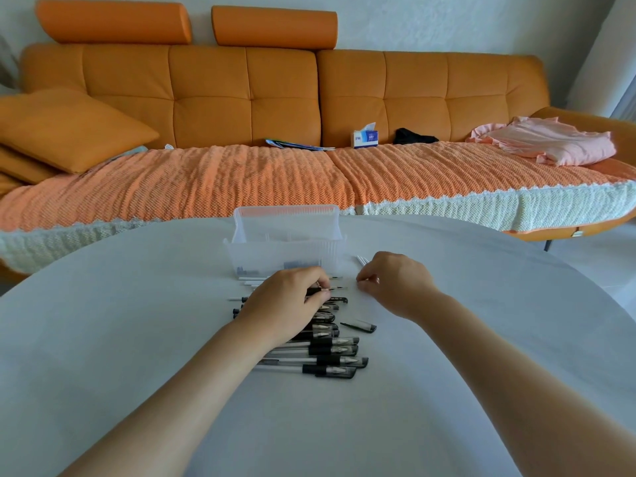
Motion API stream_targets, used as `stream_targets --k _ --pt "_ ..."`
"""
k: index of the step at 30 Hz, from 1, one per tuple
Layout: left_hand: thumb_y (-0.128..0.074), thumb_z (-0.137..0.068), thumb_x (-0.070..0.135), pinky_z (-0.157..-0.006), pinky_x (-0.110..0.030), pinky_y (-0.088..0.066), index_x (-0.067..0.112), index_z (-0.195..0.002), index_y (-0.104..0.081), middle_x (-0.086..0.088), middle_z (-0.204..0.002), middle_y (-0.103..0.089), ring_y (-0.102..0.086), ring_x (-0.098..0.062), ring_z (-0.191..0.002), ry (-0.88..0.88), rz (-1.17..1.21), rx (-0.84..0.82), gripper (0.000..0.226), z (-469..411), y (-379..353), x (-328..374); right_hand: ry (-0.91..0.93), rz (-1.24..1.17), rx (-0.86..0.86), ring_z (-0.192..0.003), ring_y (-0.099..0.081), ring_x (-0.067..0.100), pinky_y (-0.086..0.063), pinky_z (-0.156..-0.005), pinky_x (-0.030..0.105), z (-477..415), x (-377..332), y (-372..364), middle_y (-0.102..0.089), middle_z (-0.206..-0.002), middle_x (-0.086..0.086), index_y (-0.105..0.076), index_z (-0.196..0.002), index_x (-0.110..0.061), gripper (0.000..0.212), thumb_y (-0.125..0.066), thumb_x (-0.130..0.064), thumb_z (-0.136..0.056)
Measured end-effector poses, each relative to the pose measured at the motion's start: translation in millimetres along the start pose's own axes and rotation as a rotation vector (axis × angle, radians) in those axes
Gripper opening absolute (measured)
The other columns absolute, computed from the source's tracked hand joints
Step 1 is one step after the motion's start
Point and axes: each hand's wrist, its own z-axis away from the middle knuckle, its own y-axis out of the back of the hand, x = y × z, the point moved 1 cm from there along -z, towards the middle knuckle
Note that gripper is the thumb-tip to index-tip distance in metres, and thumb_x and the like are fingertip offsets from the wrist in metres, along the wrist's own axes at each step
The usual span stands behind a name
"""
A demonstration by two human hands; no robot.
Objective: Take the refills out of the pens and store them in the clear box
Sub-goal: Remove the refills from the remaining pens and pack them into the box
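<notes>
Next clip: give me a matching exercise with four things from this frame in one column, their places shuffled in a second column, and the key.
Things
1. clear box
2. tissue box
3. pink clothing
4. pile of pens

Places
A. right end of the sofa seat
B. on the table, nearest the person
C. far side of the table
D. middle of the sofa seat

Pairs: 1-C, 2-D, 3-A, 4-B
</notes>
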Motion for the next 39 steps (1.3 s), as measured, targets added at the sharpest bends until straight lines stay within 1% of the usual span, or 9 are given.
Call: stream_targets --k 3,6,10,16,23,27,30,33,39 --pt "-0.059 -0.093 0.036 -0.081 -0.035 -0.052 0.030 -0.101 -0.064 0.014 -0.101 -0.066 -0.063 -0.011 -0.090 -0.006 0.027 0.004 0.011 -0.3 -0.5 -2.9 -0.003 -0.061 0.033 -0.089 -0.058 0.008 -0.040 -0.063 0.024 2.5 -2.6 4.0 -0.062 -0.097 -0.017 -0.071 -0.100 -0.035 0.011 -0.062 -0.038 -0.094" --pt "-0.062 -0.092 0.034 -0.083 -0.029 -0.050 0.023 -0.101 -0.067 0.013 -0.101 -0.067 -0.062 -0.008 -0.093 -0.027 0.058 0.030 0.014 -2.1 -0.2 -4.7 -0.001 -0.219 0.071 -0.080 -0.058 -0.001 -0.043 -0.063 0.020 8.6 -6.4 11.3 -0.068 -0.090 -0.022 -0.069 -0.091 -0.039 0.003 -0.068 -0.038 -0.089" --pt "-0.064 -0.092 0.032 -0.081 -0.021 -0.048 0.022 -0.099 -0.068 0.012 -0.097 -0.068 -0.060 -0.004 -0.092 -0.046 0.079 0.051 0.013 -3.6 -0.2 -4.8 0.072 -0.380 0.046 -0.069 -0.055 -0.010 -0.039 -0.061 0.015 17.9 -15.3 13.3 -0.068 -0.084 -0.022 -0.070 -0.085 -0.039 0.006 -0.075 -0.037 -0.083" --pt "-0.064 -0.092 0.031 -0.077 -0.019 -0.048 0.023 -0.097 -0.068 0.013 -0.094 -0.067 -0.060 -0.002 -0.087 -0.050 0.099 0.037 0.010 -0.6 1.4 -1.2 0.085 -0.482 0.076 -0.063 -0.055 -0.008 -0.041 -0.061 0.016 23.5 -17.7 12.7 -0.068 -0.081 -0.021 -0.069 -0.082 -0.040 0.010 -0.076 -0.034 -0.082" --pt "-0.065 -0.092 0.028 -0.074 -0.018 -0.048 0.023 -0.098 -0.068 0.015 -0.091 -0.065 -0.060 -0.002 -0.084 -0.062 0.100 0.021 0.010 3.0 1.7 2.8 0.108 -0.475 0.045 -0.062 -0.054 -0.007 -0.039 -0.058 0.016 26.8 -22.6 11.9 -0.067 -0.082 -0.020 -0.069 -0.083 -0.040 0.010 -0.077 -0.034 -0.081" --pt "-0.065 -0.091 0.029 -0.076 -0.024 -0.050 0.024 -0.104 -0.068 0.012 -0.095 -0.066 -0.060 -0.005 -0.087 -0.069 0.106 -0.031 0.014 3.8 2.0 5.4 0.128 -0.477 0.043 -0.054 -0.057 0.006 -0.049 -0.053 0.023 28.2 -26.3 8.6 -0.065 -0.080 -0.026 -0.071 -0.084 -0.039 0.008 -0.078 -0.038 -0.081" --pt "-0.063 -0.091 0.030 -0.077 -0.017 -0.047 0.028 -0.110 -0.059 0.014 -0.100 -0.062 -0.059 -0.004 -0.091 -0.048 0.119 -0.068 0.019 3.9 2.0 5.2 0.135 -0.490 0.058 -0.052 -0.058 0.012 -0.043 -0.050 0.015 28.2 -28.0 7.0 -0.064 -0.082 -0.029 -0.071 -0.087 -0.036 0.008 -0.077 -0.036 -0.082" --pt "-0.065 -0.091 0.025 -0.067 -0.009 -0.041 0.027 -0.096 -0.053 0.018 -0.090 -0.059 -0.057 0.002 -0.083 -0.030 0.113 -0.028 0.012 2.1 4.4 3.2 0.128 -0.494 0.051 -0.053 -0.054 0.005 -0.041 -0.053 0.012 27.7 -28.7 7.9 -0.066 -0.081 -0.024 -0.071 -0.089 -0.036 0.014 -0.079 -0.030 -0.080" --pt "-0.066 -0.088 0.040 -0.060 -0.019 -0.041 0.035 -0.094 -0.059 0.023 -0.089 -0.064 -0.054 0.004 -0.070 -0.081 -0.035 0.048 0.010 6.7 10.2 1.5 0.099 -0.526 -0.004 -0.043 -0.047 0.006 -0.035 -0.045 0.012 31.8 -32.1 12.3 -0.057 -0.063 -0.037 -0.068 -0.082 -0.032 0.007 -0.070 -0.033 -0.090"
